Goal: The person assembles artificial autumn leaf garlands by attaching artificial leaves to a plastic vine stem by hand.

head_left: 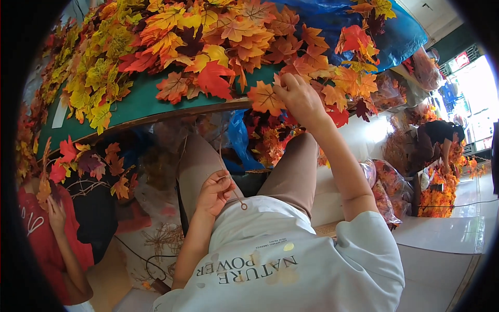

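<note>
Left hand [214, 193] pinches one thin brown stem [220, 151]; right hand [300, 99] touches one orange leaf [267, 99].
Against the green surface [140, 106], the stem with its single loop hangs before the near edge, the leaf overlaps that edge; the right hand's fingers draw narrow, grip unclear. Heaped leaves [244, 31], too many to count, lie on top.

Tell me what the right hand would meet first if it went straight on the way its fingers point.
The right hand would most likely meet the orange leaf just left of its fingers; it may already touch it, as depth is unclear.
</note>
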Demonstrator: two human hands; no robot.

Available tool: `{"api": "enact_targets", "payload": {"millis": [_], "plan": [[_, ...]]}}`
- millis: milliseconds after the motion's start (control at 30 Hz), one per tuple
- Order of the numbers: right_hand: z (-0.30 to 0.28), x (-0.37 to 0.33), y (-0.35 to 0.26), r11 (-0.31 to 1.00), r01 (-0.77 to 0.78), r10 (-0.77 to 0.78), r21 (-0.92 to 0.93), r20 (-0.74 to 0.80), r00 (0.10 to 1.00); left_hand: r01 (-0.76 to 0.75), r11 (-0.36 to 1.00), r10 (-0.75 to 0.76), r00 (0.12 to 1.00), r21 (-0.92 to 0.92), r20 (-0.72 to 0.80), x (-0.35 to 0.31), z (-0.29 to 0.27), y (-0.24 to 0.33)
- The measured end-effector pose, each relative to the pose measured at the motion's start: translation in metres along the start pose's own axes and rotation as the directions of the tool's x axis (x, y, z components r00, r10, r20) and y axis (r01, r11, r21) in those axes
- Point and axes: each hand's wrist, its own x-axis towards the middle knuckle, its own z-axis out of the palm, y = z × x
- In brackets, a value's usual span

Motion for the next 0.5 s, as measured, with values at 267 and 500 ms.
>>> {"api": "enact_targets", "payload": {"millis": [267,500], "plan": [[-0.003,-0.008,0.022,0.397,-0.373,0.782,0.838,-0.097,0.615,-0.070,0.995,0.070,0.998,0.075,-0.006,-0.003,0.046,0.008],[0.014,-0.009,0.006,-0.588,0.209,0.698,0.782,0.359,0.619,-0.164,0.979,0.166,0.986,0.116,-0.004,0.007,0.077,0.008]]}}
